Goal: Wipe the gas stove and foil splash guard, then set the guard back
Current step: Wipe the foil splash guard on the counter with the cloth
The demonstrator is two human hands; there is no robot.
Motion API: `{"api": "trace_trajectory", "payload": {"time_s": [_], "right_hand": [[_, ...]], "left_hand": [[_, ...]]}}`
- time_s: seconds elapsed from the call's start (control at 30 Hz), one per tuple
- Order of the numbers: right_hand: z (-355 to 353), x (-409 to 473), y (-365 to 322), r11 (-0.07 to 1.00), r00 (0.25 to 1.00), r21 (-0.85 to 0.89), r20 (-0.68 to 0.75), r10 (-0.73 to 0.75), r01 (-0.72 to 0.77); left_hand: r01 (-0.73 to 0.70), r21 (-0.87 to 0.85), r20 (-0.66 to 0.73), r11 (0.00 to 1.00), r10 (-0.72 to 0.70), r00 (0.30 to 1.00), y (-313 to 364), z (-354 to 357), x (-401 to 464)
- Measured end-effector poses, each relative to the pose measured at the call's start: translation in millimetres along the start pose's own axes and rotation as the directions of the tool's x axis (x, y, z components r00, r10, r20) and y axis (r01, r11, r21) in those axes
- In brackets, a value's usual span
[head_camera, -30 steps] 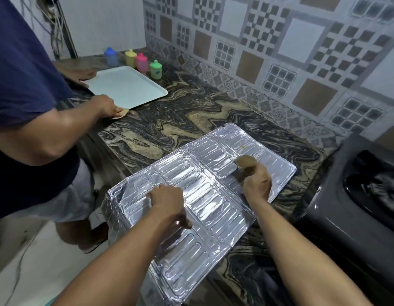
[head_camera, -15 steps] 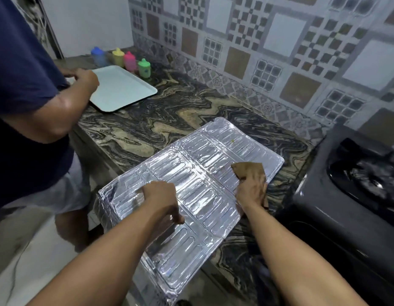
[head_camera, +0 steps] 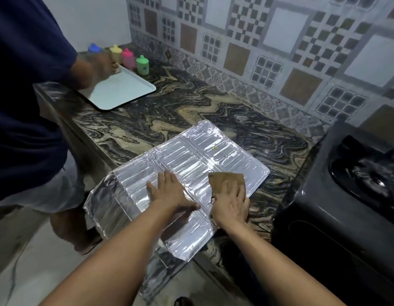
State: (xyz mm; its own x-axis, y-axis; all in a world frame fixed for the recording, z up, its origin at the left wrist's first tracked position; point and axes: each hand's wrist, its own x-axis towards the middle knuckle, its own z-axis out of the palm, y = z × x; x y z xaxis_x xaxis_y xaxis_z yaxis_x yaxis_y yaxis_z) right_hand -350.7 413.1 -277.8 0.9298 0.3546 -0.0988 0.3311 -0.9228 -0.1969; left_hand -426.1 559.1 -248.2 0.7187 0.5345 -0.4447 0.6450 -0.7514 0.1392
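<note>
The silver foil splash guard (head_camera: 198, 155) lies flat on the marble counter (head_camera: 169, 111), its near panels hanging over the counter's front edge. My left hand (head_camera: 169, 193) presses flat on the guard's middle, fingers spread. My right hand (head_camera: 230, 202) presses a brown cloth (head_camera: 224, 178) onto the guard's right panel, close to its right edge. A small yellow speck (head_camera: 215, 147) sits on the far panel. The black gas stove (head_camera: 355, 195) stands at the right, one burner showing.
Another person in a dark blue shirt (head_camera: 26, 96) stands at the left, a hand by a pale tray (head_camera: 123, 90). Several coloured sippy cups (head_camera: 142, 64) line the tiled wall behind the tray. Floor lies below the counter edge.
My right hand has drawn the cloth back toward me and to the guard's right edge. My left hand has flattened and spread. The other person's hand has moved to the tray's far end.
</note>
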Motion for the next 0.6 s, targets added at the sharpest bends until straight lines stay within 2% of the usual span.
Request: {"api": "trace_trajectory", "payload": {"time_s": [0.1, 0.27, 0.37, 0.47, 0.53, 0.6], "right_hand": [[-1, 20, 13, 1.0, 1.0, 0.023, -0.01, 0.01, -0.01], [-13, 81, 27, 0.984, 0.985, 0.045, -0.006, 0.173, -0.173], [-18, 108, 32, 0.971, 0.968, 0.069, -0.084, 0.235, -0.229], [-26, 121, 30, 0.926, 0.939, 0.295, -0.175, 0.297, -0.237], [-38, 116, 17, 0.856, 0.931, 0.495, -0.223, 0.289, -0.147], [-49, 101, -7, 0.778, 0.952, 0.628, -0.22, 0.212, -0.028]], "left_hand": [[0.012, -0.002, 0.021, 1.0, -0.012, 1.0, 0, -1, 2], [0.024, 0.03, 0.033, 0.999, -0.025, 0.999, 3, -6, 1], [0.021, 0.029, 0.019, 0.999, -0.022, 1.0, 2, -7, -1], [0.017, 0.015, -0.001, 1.0, -0.017, 1.0, 1, -5, -2], [0.011, 0.006, -0.012, 1.0, -0.011, 1.0, 1, -5, -2], [0.009, -0.013, -0.019, 1.0, -0.009, 1.0, 0, -4, -1]]}}
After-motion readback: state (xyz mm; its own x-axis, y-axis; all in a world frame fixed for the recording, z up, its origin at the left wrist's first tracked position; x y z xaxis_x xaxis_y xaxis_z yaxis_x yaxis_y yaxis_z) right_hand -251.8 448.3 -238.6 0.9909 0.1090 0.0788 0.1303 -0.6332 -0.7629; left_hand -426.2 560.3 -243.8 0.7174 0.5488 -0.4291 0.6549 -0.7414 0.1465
